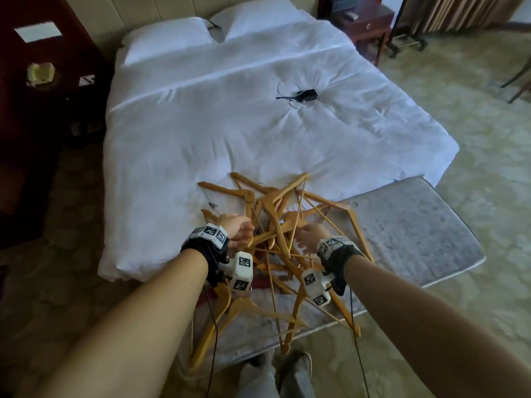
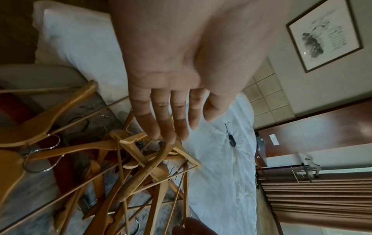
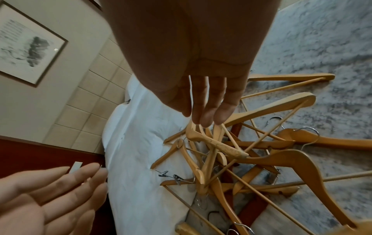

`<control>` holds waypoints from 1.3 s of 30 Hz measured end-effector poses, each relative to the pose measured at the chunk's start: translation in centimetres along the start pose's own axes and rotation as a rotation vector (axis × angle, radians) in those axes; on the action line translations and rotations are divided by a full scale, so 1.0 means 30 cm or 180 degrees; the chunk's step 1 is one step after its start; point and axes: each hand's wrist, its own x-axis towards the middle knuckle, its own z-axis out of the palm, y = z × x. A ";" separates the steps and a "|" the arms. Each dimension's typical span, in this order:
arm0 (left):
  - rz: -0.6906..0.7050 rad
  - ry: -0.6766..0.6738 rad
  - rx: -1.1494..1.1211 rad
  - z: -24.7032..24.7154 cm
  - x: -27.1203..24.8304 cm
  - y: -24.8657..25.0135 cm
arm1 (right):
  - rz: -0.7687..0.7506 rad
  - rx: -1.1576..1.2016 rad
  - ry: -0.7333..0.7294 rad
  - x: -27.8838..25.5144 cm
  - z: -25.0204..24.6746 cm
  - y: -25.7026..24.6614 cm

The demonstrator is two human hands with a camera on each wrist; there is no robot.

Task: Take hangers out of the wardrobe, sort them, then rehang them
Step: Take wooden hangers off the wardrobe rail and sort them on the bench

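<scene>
A tangled pile of wooden hangers (image 1: pixel 275 225) with metal hooks lies across the foot of the bed and a grey bench. Some of them carry metal clips. My left hand (image 1: pixel 240 229) hovers at the pile's left side, and in the left wrist view its straight fingers (image 2: pixel 171 127) reach down to the top hangers (image 2: pixel 141 159). Over the pile's right side is my right hand (image 1: pixel 307 238), with its fingers (image 3: pixel 203 114) extended just above a hanger (image 3: pixel 217 144). Neither hand grips anything. My left hand (image 3: pixel 60 182) also shows flat in the right wrist view.
The white bed (image 1: pixel 230 124) stretches ahead, and a black device with a cable (image 1: pixel 304 94) lies on it. The grey bench (image 1: pixel 402 231) stands at the bed's foot. Dark wooden furniture (image 1: pixel 43 110) is on the left, a nightstand (image 1: pixel 365 21) at the back right. My feet (image 1: pixel 287 369) are below.
</scene>
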 end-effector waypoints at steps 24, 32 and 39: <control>-0.1516 -0.0507 -0.0088 0.170 0.939 -0.072 | 0.0900 -0.0622 -0.0825 0.701 0.176 0.030; -0.1835 -0.0723 -0.0484 0.216 1.063 -0.131 | 0.0809 -0.0732 -0.1315 0.824 0.258 0.022; -0.1803 -0.0740 -0.0264 0.246 1.063 -0.129 | 0.0664 -0.0975 -0.1312 0.829 0.245 0.042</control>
